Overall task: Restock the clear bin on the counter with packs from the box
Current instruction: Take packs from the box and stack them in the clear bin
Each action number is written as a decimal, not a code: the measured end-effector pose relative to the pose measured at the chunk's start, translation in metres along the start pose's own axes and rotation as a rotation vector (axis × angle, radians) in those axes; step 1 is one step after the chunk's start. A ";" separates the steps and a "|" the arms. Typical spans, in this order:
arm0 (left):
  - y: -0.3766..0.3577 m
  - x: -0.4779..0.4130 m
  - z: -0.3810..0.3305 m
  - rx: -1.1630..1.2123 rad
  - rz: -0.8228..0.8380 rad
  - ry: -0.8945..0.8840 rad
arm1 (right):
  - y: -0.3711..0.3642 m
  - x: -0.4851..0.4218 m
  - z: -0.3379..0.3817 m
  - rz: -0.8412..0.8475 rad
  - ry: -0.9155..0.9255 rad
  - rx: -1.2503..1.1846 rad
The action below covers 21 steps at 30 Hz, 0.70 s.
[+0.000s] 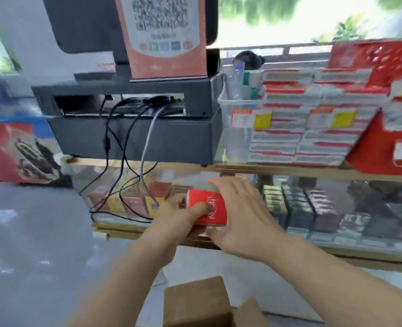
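In left hand [178, 214], gripping red pack [210, 205]; bracing with spread-open right hand [242, 215], nearer the clear bin [236, 138] toward the surface's [277, 170] right end.

Two bare arms reach forward and both hands meet in front of the body.

The left hand [178, 213] grips a red pack [215, 204], its thumb laid across the pack's face and its fingers curled behind. The right hand [242, 215] is flat, its straight fingers spread against the pack's right side and its thumb under the lower edge. The forearms rise from the bottom of the view and converge, wrists close together, below the front edge of the worktop [266, 169].
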<state>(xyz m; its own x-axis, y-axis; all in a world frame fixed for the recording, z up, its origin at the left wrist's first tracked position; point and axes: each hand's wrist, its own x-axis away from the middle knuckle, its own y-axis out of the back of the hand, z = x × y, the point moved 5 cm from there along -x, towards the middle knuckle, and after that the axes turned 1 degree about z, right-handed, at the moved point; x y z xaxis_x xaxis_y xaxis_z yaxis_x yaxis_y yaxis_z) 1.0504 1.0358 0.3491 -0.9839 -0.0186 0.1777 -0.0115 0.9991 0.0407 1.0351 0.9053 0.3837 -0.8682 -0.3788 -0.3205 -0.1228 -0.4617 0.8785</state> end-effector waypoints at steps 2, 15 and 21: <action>0.000 0.008 -0.043 0.012 -0.008 -0.084 | 0.041 -0.013 0.013 -0.104 0.047 0.073; -0.021 0.060 -0.210 0.082 0.051 -0.233 | 0.196 -0.041 0.044 -0.174 0.128 0.038; -0.007 0.075 -0.230 0.150 -0.053 -0.258 | 0.260 -0.057 -0.026 -0.209 -0.147 0.106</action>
<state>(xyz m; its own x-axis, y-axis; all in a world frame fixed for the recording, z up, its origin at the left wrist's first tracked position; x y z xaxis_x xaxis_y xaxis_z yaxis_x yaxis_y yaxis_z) 1.0177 1.0185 0.5879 -0.9938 -0.0801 -0.0769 -0.0717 0.9918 -0.1062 1.0653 0.7863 0.6214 -0.8785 -0.1600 -0.4502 -0.3492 -0.4280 0.8336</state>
